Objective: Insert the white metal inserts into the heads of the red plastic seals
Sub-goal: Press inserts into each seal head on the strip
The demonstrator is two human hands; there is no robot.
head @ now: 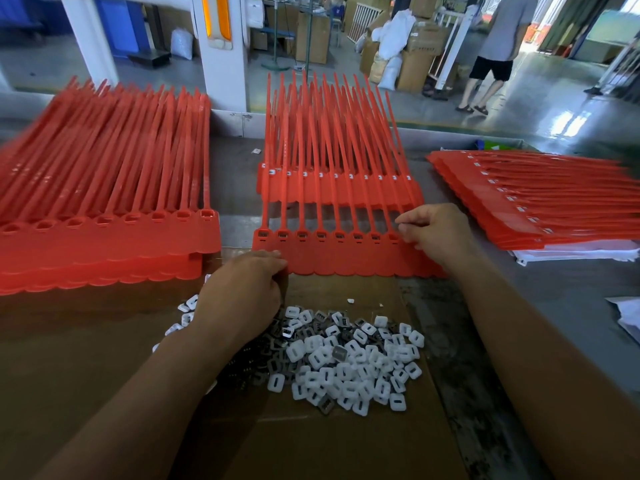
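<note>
While the left hand (249, 289) curls its fingers over the 7 o'clock corner of the strip of red seals (346, 258) lying mid-counter, the right hand (438, 233) sits at the strip's 3 o'clock end. Its fingertips are bunched above the last of the heads (320, 234) in the row. They may be pinching an insert, but the view is too small there to tell. Most heads along the row already show a dark-centred piece seated in them. The loose white inserts (349, 358) lie heaped on a cardboard sheet (346, 445) at 6 o'clock of the strip, just under the left wrist. A stack of unfilled seals (104, 209) lies at 9 o'clock and a fanned stack (554, 209) at 3 o'clock. The likeliest fault from here is an insert going in tilted or wrong face up, since the pile mixes white faces and grey ones. If pressed hard, it could jam in the socket. A slackened left grip would let the strip slide on the grey counter (235, 174) under the push. The left forearm could also sweep inserts off the cardboard.
</note>
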